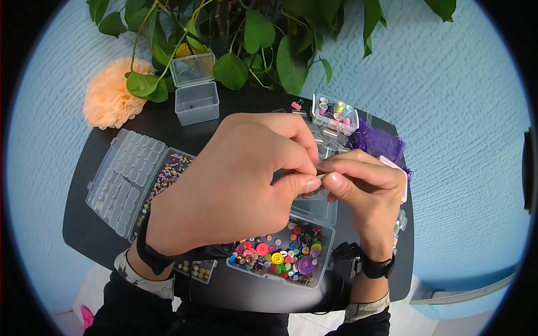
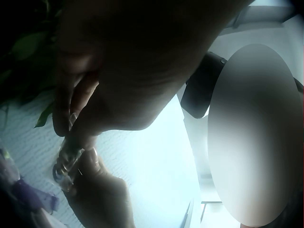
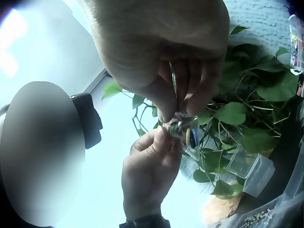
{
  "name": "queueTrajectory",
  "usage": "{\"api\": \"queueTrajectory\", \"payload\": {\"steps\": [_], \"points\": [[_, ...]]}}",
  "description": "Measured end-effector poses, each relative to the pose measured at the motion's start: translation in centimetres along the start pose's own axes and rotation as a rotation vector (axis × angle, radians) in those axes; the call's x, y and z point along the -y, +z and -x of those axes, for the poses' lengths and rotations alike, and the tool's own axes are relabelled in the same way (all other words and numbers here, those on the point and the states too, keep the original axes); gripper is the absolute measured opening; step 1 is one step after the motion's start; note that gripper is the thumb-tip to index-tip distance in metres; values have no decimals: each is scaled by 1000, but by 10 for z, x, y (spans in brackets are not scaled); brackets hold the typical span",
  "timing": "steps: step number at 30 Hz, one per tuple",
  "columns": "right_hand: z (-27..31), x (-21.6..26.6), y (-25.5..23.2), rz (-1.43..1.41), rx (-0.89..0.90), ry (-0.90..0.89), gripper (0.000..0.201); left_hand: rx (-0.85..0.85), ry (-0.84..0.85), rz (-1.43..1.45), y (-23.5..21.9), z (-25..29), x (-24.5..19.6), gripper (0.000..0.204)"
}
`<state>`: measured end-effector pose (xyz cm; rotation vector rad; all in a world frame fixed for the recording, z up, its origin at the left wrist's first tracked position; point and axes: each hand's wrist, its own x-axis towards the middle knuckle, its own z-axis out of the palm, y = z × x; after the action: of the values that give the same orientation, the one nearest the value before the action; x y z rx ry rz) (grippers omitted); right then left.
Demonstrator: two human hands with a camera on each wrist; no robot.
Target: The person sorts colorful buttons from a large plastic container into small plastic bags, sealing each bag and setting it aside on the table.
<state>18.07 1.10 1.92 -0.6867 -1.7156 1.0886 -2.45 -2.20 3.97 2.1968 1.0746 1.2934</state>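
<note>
Both hands meet over the table, pinching a small clear plastic bag (image 3: 191,137) with a few round, button-like pieces inside. My left hand (image 1: 224,173) grips its top edge between thumb and fingers. From the other side, my right hand (image 1: 372,187) pinches the same edge, thumb and fingertips close to the left thumb. In the left wrist view the bag (image 2: 66,168) hangs below the fingertips. The hands hide most of it in the head view. Under them sits an open clear box of colourful buttons (image 1: 277,257).
A divided bead case (image 1: 126,179) lies open at left. Behind stand an empty clear box (image 1: 197,106) and a box of thread spools (image 1: 336,115). Purple mesh (image 1: 378,143) lies at right. Plant leaves (image 1: 259,31) overhang the back, beside a peach paper flower (image 1: 115,95).
</note>
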Motion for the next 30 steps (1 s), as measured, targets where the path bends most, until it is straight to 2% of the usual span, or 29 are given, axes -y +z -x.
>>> {"api": "queueTrajectory", "payload": {"steps": [4, 6, 9, 12, 22, 25, 30], "points": [[2, 7, 4, 28, 0, -22, 12, -33, 9, 22, 1, 1, 0, 10], [2, 7, 5, 14, -20, -37, 12, -121, -18, 195, 6, 1, 1, 8], [2, 8, 4, 18, -37, -74, 12, -121, -98, 257, 4, 0, -6, 8], [3, 10, 6, 0, -29, -77, 13, -122, -94, 327, 3, 1, -5, 8], [2, 9, 5, -167, -15, 13, 15, -102, -57, 276, 3, -1, -4, 11], [2, 12, 3, -243, -16, 33, 16, -83, 24, 275, 3, -2, -2, 12], [4, 11, 3, -280, -35, 3, 17, -167, -224, 588, 4, -6, -12, 16]]}}
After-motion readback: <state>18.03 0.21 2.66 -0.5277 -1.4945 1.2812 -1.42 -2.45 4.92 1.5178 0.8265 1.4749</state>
